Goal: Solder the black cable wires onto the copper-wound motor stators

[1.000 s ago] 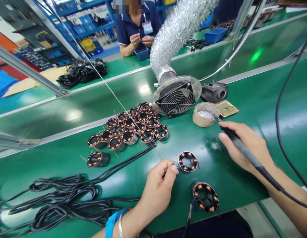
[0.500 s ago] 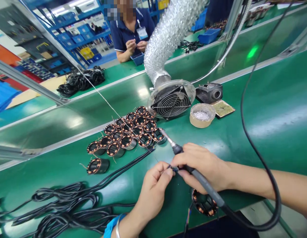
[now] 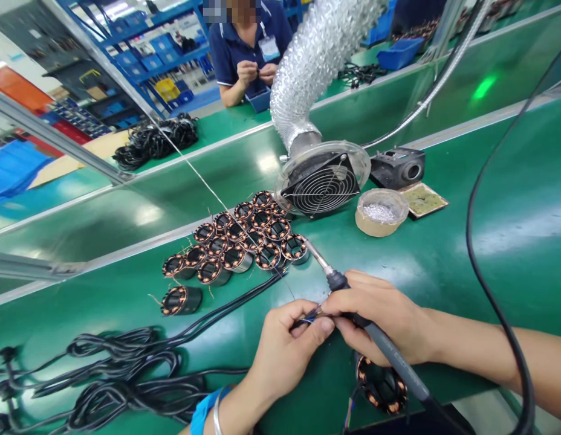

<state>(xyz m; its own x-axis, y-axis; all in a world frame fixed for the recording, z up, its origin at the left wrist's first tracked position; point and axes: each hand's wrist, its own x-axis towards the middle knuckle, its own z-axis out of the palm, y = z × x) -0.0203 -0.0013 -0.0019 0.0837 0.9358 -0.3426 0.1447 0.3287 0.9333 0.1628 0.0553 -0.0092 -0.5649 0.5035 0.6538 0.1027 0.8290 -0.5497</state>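
Observation:
My right hand is closed around a soldering iron, whose metal tip points up and left toward the copper-wound stators. Its thumb and forefinger also meet the thin coloured wires at my left hand. Those wires are pinched between the thumb and fingers of my left hand. Partly under my right hand, a single stator with copper coils lies near the table's front edge, coloured leads coming off its left side. A thin strand of solder wire hangs down just above my left hand.
Several stators stand grouped at the table's middle. Black cables lie coiled at left. A fume fan with a silver duct stands behind, beside a round tub and a sponge tray. A co-worker sits opposite.
The view has shifted slightly. My left fingers have opened out a little, so more of the coloured wires shows between my hands. The iron stays in my right hand.

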